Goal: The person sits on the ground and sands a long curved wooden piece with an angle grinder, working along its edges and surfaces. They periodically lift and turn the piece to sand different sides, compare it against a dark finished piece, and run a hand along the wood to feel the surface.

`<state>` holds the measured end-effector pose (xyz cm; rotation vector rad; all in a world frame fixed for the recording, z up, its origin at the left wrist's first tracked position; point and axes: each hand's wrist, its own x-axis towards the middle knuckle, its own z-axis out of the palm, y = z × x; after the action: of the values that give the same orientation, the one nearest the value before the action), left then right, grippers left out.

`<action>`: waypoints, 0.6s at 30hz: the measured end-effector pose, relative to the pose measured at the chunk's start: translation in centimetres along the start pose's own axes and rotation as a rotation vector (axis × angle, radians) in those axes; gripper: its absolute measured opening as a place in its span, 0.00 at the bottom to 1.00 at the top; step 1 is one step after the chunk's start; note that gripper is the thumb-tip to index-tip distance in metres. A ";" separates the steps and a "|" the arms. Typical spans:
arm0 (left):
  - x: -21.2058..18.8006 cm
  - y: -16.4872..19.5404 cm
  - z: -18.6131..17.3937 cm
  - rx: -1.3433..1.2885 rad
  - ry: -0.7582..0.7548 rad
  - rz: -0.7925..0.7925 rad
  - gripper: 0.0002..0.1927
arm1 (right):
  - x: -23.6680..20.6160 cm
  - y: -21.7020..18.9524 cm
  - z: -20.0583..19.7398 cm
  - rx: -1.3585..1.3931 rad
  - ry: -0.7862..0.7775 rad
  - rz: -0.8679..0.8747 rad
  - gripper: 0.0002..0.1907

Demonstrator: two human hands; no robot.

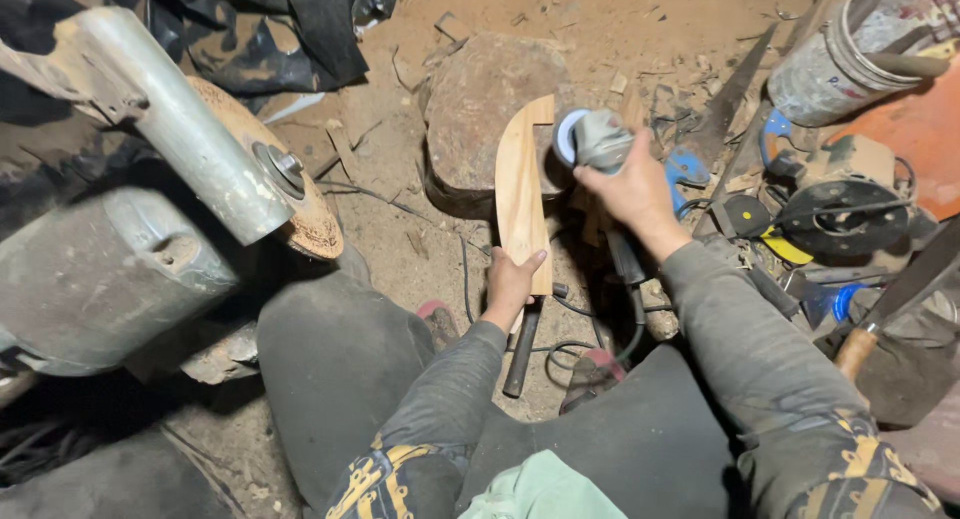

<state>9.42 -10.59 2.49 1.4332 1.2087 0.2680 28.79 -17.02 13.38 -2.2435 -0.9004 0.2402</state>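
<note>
Gripping a curved wooden blank (520,189) upright, left hand (512,284) clasps its base; right hand (630,189) clenches a grinder (592,139).

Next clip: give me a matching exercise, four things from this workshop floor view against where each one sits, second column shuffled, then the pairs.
Things:
1. curved pale wooden blank
2. grey handheld angle grinder
3. dirty white plastic bucket
4. large brown flat stone

Places:
A. top right corner of the view
B. gripped at its lower end by the left hand
C. on the dirt floor behind the blank
D. held by the right hand, against the blank's upper edge

Pairs: 1-B, 2-D, 3-A, 4-C
</note>
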 end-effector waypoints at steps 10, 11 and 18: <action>0.4 -1.0 1.5 -0.004 -0.051 -0.139 0.35 | 0.3 -4.4 5.4 -0.324 -0.364 -0.061 0.45; 0.5 -1.3 1.7 0.026 -0.035 -0.104 0.35 | 0.8 -4.7 5.7 -0.298 -0.331 -0.087 0.45; 0.7 -2.3 2.2 0.029 -0.033 -0.088 0.36 | 5.6 -6.0 6.4 -0.230 -0.053 -0.048 0.44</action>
<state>10.21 -11.91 -0.37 1.3998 1.2492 0.1664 27.15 -6.76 13.07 -2.4314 -1.0551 0.1830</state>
